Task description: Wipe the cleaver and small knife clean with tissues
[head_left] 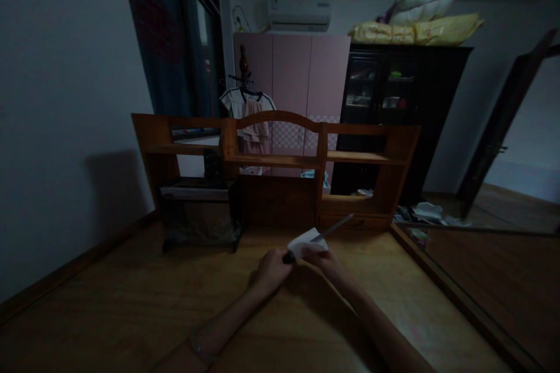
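Note:
My left hand (272, 269) is closed around the black handle (288, 257) of what looks like a knife. Its long, thin grey blade (336, 227) points up and to the right, away from me. A white tissue (301, 242) is folded around the lower part of the blade. My right hand (327, 264) pinches that tissue against the blade, close to my left hand. Both hands are just above the wooden tabletop (210, 297). Most of the handle is hidden in my left fingers, and the tissue covers part of the blade.
A wooden shelf unit (280, 160) stands along the back of the tabletop. At its left is a dark box-like item (196, 218) with clear plastic over it. A raised wooden edge (441, 285) runs along the right side. A wall (74, 99) borders the left.

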Demonstrator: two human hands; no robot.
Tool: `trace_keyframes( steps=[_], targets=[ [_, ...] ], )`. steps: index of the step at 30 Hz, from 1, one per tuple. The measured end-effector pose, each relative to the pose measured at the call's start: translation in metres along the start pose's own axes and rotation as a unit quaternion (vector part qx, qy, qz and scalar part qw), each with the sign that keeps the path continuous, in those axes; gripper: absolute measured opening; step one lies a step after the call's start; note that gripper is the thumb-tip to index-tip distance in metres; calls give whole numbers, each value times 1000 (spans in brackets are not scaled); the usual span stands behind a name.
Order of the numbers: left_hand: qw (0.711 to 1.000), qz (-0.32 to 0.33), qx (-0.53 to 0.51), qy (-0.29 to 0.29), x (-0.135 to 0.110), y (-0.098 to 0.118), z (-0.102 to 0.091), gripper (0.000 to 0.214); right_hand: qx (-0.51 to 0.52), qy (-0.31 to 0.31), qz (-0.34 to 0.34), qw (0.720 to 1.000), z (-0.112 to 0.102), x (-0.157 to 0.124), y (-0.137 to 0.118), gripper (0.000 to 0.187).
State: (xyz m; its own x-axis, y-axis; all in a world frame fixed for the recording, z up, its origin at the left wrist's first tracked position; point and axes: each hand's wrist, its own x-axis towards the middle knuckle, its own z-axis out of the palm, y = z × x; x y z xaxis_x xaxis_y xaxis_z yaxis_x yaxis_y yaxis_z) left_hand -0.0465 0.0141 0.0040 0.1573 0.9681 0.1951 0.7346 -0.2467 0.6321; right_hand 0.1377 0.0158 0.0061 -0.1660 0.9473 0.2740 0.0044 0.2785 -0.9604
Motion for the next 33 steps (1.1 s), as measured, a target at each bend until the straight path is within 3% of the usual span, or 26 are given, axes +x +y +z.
trace_keyframes(
  steps=[6,11,21,25,33],
  targets=[
    [1000,4,-5,-5,0,0,-1,21,-48,3,-6,999,5,-5,-1,42],
    [1000,9,11,-2,1,-1,0,22,-43,-31,-15,998,9,-9,-9,40],
    [1000,7,1,-10,-1,4,-2,21,-33,-30,17,999,4,-8,-8,36],
    [1000,15,-13,-2,-2,5,-2,21,-31,-10,30,999,4,-10,-13,31],
    [1000,8,0,5,1,4,-1,20,-60,22,-19,998,9,-10,-14,31]
  ],
)
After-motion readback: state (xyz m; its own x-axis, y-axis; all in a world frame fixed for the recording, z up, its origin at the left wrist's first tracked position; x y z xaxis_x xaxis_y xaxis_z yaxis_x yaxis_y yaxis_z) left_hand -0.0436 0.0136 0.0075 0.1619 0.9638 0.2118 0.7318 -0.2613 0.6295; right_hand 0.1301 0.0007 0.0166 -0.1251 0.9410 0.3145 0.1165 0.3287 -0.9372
